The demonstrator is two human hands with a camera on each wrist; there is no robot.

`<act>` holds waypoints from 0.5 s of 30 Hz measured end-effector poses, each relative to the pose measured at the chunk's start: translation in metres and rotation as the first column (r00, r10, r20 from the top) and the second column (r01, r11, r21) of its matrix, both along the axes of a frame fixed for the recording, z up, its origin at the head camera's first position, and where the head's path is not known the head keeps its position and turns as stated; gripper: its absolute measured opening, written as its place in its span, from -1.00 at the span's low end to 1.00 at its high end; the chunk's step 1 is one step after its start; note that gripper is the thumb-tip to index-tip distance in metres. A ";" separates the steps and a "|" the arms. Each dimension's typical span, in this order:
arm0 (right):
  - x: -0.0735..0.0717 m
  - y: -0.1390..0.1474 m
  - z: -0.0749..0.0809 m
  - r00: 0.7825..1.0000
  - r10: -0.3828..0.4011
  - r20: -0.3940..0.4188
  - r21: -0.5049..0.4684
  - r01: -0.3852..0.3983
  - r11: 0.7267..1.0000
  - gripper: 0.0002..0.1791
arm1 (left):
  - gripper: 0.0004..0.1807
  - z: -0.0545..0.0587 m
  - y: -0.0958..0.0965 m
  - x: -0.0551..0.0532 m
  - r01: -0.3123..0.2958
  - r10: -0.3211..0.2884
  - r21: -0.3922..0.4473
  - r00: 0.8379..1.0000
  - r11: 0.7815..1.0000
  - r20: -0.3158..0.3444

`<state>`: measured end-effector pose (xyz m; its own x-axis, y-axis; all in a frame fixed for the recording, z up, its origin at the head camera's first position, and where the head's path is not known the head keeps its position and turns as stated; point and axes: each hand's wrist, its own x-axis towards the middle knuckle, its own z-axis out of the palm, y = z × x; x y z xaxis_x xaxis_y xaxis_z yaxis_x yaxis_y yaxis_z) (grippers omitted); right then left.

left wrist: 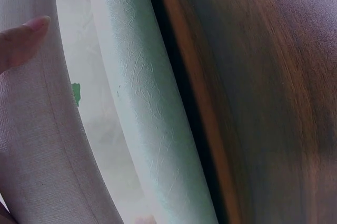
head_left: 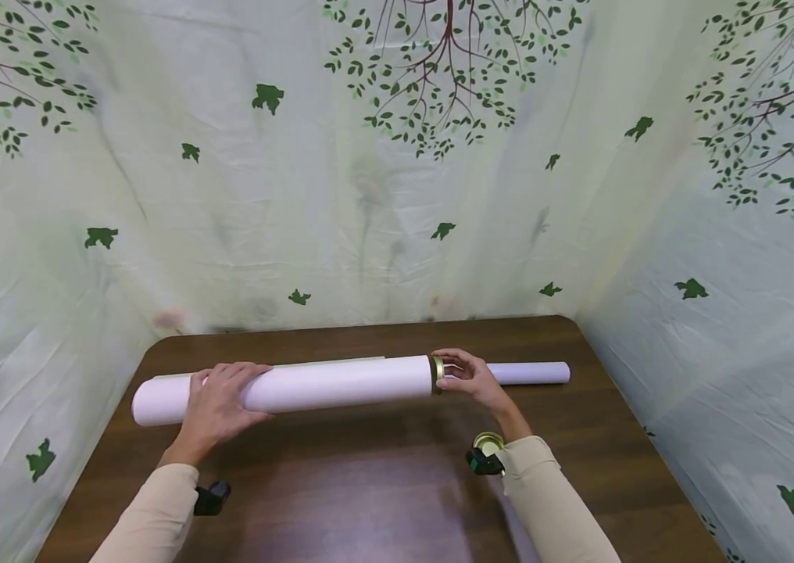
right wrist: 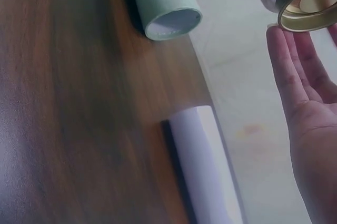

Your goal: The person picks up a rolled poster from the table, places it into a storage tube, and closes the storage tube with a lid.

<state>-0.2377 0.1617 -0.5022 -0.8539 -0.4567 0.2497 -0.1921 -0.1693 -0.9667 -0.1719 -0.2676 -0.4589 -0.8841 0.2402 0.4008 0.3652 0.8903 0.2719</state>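
Observation:
A long white cardboard tube (head_left: 355,385) is held up sideways over the table. My left hand (head_left: 221,403) grips it near its left end, the fingers over the top and the thumb along the near side. In the left wrist view a finger (left wrist: 23,42) lies on the tube's fine-textured surface. At the tube's right end sits a gold metal lid (head_left: 437,374) with a raised rim. My right hand (head_left: 467,379) holds this lid by the rim between fingers and thumb. In the right wrist view, fingertips touch the lid's rim (right wrist: 308,26); the thumb is hidden there.
Behind the held tube lies a pale green tube (right wrist: 163,2) with an open end. A white roll (head_left: 534,373) lies to its right. Another gold lid (head_left: 488,442) rests on the brown table (head_left: 369,485) by my right wrist. Leaf-patterned curtains (head_left: 369,195) surround the table.

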 end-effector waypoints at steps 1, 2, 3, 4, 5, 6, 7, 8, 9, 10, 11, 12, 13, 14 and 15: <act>0.000 -0.001 0.000 1.000 -0.001 0.001 -0.008 0.001 1.000 -0.39 | -0.22 0.000 -0.001 0.000 0.001 -0.001 0.000 1.000 1.000 -0.006; 0.000 -0.002 -0.001 1.000 -0.001 0.005 -0.016 0.001 1.000 -0.39 | -0.22 -0.001 -0.001 0.000 0.002 -0.002 0.000 1.000 1.000 -0.011; 0.000 -0.003 -0.001 1.000 -0.004 0.009 -0.018 0.005 1.000 -0.39 | -0.22 -0.001 -0.002 0.001 0.002 -0.002 0.001 1.000 1.000 -0.011; 0.000 -0.004 -0.001 1.000 -0.005 0.008 -0.020 0.005 1.000 -0.38 | -0.22 -0.001 -0.003 0.001 0.001 -0.001 0.001 1.000 1.000 -0.012; 0.000 -0.005 -0.002 1.000 -0.003 0.004 -0.023 0.003 1.000 -0.38 | -0.22 -0.001 -0.003 0.001 0.001 -0.001 0.000 1.000 1.000 -0.013; 0.000 -0.005 -0.002 1.000 -0.004 -0.003 -0.022 0.004 1.000 -0.38 | -0.22 0.000 -0.004 0.001 0.000 0.000 -0.001 1.000 1.000 -0.012; 0.000 -0.006 -0.002 1.000 -0.005 -0.011 -0.022 0.005 1.000 -0.38 | -0.22 0.000 -0.004 0.000 -0.001 0.001 -0.001 1.000 1.000 -0.014; -0.001 -0.007 -0.003 1.000 -0.006 -0.017 -0.023 0.005 1.000 -0.38 | -0.22 0.001 -0.005 0.000 0.001 -0.001 0.002 1.000 1.000 -0.016; -0.001 -0.007 -0.003 1.000 -0.007 -0.024 -0.025 0.007 1.000 -0.38 | -0.22 0.002 -0.005 -0.001 0.002 -0.002 0.004 1.000 1.000 -0.018; -0.001 -0.007 -0.003 1.000 -0.010 -0.026 -0.030 0.010 1.000 -0.39 | -0.22 0.003 -0.005 -0.002 0.005 -0.004 0.005 1.000 1.000 -0.023; -0.001 -0.008 -0.004 1.000 -0.012 -0.024 -0.037 0.011 0.999 -0.40 | -0.23 0.004 -0.005 -0.002 0.007 -0.007 0.007 1.000 1.000 -0.026; -0.001 -0.008 -0.004 1.000 -0.014 -0.021 -0.045 0.013 0.999 -0.40 | -0.23 0.005 -0.005 -0.003 0.008 -0.008 0.008 1.000 1.000 -0.030; -0.001 -0.009 -0.004 1.000 -0.013 -0.011 -0.055 0.012 0.998 -0.41 | -0.23 0.006 -0.005 -0.003 0.009 -0.009 0.009 0.999 1.000 -0.034; 0.000 -0.009 -0.005 1.000 -0.010 -0.005 -0.062 0.010 0.998 -0.42 | -0.23 0.007 -0.005 -0.003 0.010 -0.010 0.011 0.999 1.000 -0.036; 0.000 -0.010 -0.005 1.000 -0.006 0.001 -0.070 0.006 0.998 -0.42 | -0.23 0.007 -0.005 -0.003 0.011 -0.010 0.012 0.999 1.000 -0.036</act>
